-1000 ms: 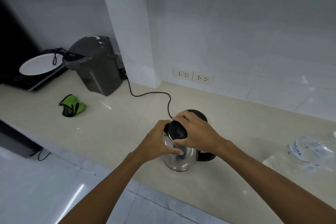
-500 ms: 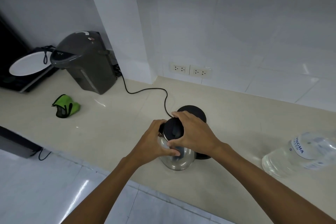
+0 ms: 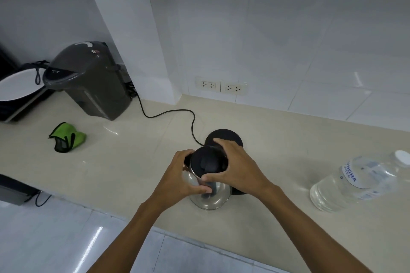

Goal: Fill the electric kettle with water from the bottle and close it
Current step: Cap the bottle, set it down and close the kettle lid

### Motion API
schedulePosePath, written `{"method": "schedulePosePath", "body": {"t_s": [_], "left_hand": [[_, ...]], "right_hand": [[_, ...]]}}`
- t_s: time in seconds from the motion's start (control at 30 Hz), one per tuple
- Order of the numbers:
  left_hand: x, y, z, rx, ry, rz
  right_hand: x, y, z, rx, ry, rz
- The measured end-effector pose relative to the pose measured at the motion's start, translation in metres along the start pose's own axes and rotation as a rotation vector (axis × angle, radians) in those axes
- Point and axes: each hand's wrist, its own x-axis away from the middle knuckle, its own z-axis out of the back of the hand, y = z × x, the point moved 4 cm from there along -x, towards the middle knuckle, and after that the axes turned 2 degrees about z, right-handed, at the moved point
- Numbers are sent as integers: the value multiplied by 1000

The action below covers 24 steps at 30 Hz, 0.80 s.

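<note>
A steel electric kettle [image 3: 209,197] with a black lid [image 3: 207,162] stands on the beige counter [image 3: 124,162], just in front of its round black base [image 3: 224,136]. My left hand [image 3: 177,178] wraps the kettle's left side, thumb across the front. My right hand [image 3: 237,167] lies over the lid's right edge and the handle side, fingers on the lid. The lid looks down on the kettle. A large clear water bottle [image 3: 359,180] with a white cap lies on its side at the right, apart from both hands.
A grey thermo pot [image 3: 88,80] stands at the back left, a black cord [image 3: 168,114] running from there to the base. A green cloth [image 3: 66,137] lies left. Two wall sockets [image 3: 221,86] sit behind. A white plate [image 3: 15,86] rests on a black appliance at far left.
Both hands stay on the kettle in nearly the same grip. The head camera has tilted, so the bottle shows more fully at the right.
</note>
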Motion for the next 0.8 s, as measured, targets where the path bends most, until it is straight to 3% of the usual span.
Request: {"method": "schedulePosePath", "body": {"t_s": [0.17, 0.37, 0.8], "left_hand": [[9, -15, -8, 156, 25, 115], [10, -25, -14, 259, -19, 181], [-41, 2, -3, 328, -67, 86]], "right_hand": [[41, 47, -1, -274, 109, -200], [75, 70, -24, -386, 291, -341], [64, 67, -6, -375, 593, -368]]}}
